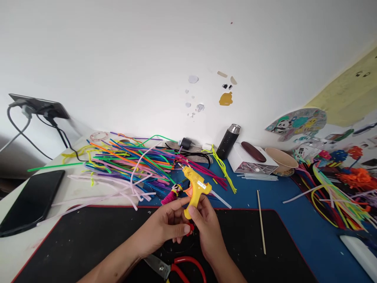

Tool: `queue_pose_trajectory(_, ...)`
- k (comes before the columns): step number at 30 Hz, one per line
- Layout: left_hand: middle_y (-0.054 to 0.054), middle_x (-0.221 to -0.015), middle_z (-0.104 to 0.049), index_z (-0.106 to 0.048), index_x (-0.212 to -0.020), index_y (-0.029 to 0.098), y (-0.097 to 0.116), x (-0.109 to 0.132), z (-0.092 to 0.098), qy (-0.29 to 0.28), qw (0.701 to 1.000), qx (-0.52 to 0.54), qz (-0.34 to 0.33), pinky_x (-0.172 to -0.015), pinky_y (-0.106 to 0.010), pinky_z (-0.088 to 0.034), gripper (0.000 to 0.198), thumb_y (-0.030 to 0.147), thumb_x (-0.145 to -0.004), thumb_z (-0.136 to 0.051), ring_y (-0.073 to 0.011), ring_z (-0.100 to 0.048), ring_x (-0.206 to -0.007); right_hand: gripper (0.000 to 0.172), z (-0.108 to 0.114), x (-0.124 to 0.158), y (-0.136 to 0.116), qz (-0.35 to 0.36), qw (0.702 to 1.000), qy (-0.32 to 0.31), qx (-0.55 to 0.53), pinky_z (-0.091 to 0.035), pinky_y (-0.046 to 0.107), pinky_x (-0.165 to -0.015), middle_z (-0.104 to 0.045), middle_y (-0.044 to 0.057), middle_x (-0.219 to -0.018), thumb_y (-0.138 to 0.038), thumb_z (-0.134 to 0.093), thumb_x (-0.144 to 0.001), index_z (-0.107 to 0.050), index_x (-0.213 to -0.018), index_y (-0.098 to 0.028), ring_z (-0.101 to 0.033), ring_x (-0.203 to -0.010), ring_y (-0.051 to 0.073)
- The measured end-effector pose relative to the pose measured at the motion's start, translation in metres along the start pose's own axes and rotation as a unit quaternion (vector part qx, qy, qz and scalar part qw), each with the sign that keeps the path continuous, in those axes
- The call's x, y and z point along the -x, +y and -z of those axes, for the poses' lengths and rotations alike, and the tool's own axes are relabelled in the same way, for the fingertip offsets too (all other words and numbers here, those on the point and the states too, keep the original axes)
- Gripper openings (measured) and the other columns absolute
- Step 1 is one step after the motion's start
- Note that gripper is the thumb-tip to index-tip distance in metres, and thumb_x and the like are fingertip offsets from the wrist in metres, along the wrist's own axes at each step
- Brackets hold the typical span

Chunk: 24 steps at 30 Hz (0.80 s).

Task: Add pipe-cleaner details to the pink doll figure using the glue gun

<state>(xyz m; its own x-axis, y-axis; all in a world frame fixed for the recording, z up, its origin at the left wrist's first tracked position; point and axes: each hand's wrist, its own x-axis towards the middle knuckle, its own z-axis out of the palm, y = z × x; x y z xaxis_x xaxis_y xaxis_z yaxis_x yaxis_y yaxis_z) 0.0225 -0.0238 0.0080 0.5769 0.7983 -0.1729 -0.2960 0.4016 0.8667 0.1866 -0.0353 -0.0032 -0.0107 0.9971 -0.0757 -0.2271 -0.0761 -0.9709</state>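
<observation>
My right hand (207, 224) is closed around the handle of a yellow hot glue gun (194, 181). The gun's nozzle points up and to the left, and a clear glue stick (220, 198) juts from its back end. Between the thumb and fingers of my left hand (167, 224) is a small red piece (191, 228), mostly hidden. My left fingertips come close to the gun's orange trigger; whether they touch it I cannot tell. Just beyond my left hand lies a small pink figure (169, 196) with a yellow and black head. Red-handled scissors (176, 269) rest below my hands.
A pile of coloured pipe cleaners (132, 161) spreads behind the black mat (244, 243). To the right lie a wooden stick (261, 222) and more pipe cleaners (332, 196). A black thermos (228, 141), a white box (250, 159) and a bowl (281, 159) line the wall. A phone (29, 200) is left.
</observation>
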Motion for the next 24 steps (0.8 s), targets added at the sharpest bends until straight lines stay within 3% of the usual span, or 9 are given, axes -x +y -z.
queue_pose_trajectory(4,0.001,-0.081,-0.066,-0.059,-0.148,0.026,-0.003,0.000,0.000,0.019,1.000,-0.020,-0.009,-0.052,-0.023,-0.038,0.080,0.040,-0.076,-0.090,-0.0095,-0.054,-0.057,0.044,0.003,-0.002,-0.003,-0.037,0.998,-0.038,-0.039,-0.054,0.036,-0.077,-0.068,0.006,-0.098,-0.054,-0.077,-0.086,-0.066,-0.117,-0.024,-0.065,-0.089,0.025)
queue_pose_trajectory(10,0.002,-0.081,-0.060,-0.062,-0.145,0.029,-0.002,0.000,-0.003,0.012,0.999,-0.023,-0.045,-0.056,-0.025,-0.042,0.075,0.043,-0.076,-0.090,-0.0103,-0.048,-0.063,0.040,0.000,-0.006,-0.014,-0.074,0.990,-0.065,-0.098,-0.052,0.036,-0.083,-0.068,0.006,-0.105,-0.050,-0.081,-0.084,-0.069,-0.112,-0.024,-0.065,-0.093,0.024)
queue_pose_trajectory(14,0.002,-0.081,-0.058,-0.059,-0.148,0.028,-0.001,-0.001,-0.002,0.024,0.998,-0.020,-0.051,-0.057,-0.025,-0.042,0.077,0.040,-0.078,-0.089,-0.0117,-0.049,-0.066,0.039,-0.005,-0.011,-0.019,-0.097,0.985,-0.074,-0.120,-0.052,0.034,-0.075,-0.067,0.007,-0.105,-0.046,-0.079,-0.085,-0.068,-0.113,-0.021,-0.062,-0.085,0.022)
queue_pose_trajectory(17,0.001,-0.084,-0.060,-0.054,-0.152,0.027,-0.002,0.000,-0.001,0.039,0.997,-0.034,-0.051,-0.059,-0.026,-0.044,0.081,0.039,-0.079,-0.088,-0.0139,-0.052,-0.071,0.038,-0.008,-0.015,-0.024,-0.112,0.983,-0.084,-0.118,-0.050,0.030,-0.064,-0.064,0.003,-0.090,-0.045,-0.078,-0.083,-0.068,-0.110,-0.021,-0.056,-0.070,0.018)
queue_pose_trajectory(24,-0.002,-0.091,-0.065,-0.048,-0.157,0.027,0.004,0.008,-0.004,0.077,0.976,-0.194,-0.062,-0.073,-0.032,-0.047,0.075,0.032,-0.088,-0.076,-0.0173,-0.053,-0.077,0.030,-0.008,-0.023,-0.021,-0.095,0.985,-0.091,-0.109,-0.046,0.026,-0.062,-0.064,0.001,-0.087,-0.038,-0.079,-0.082,-0.070,-0.105,-0.021,-0.054,-0.069,0.015)
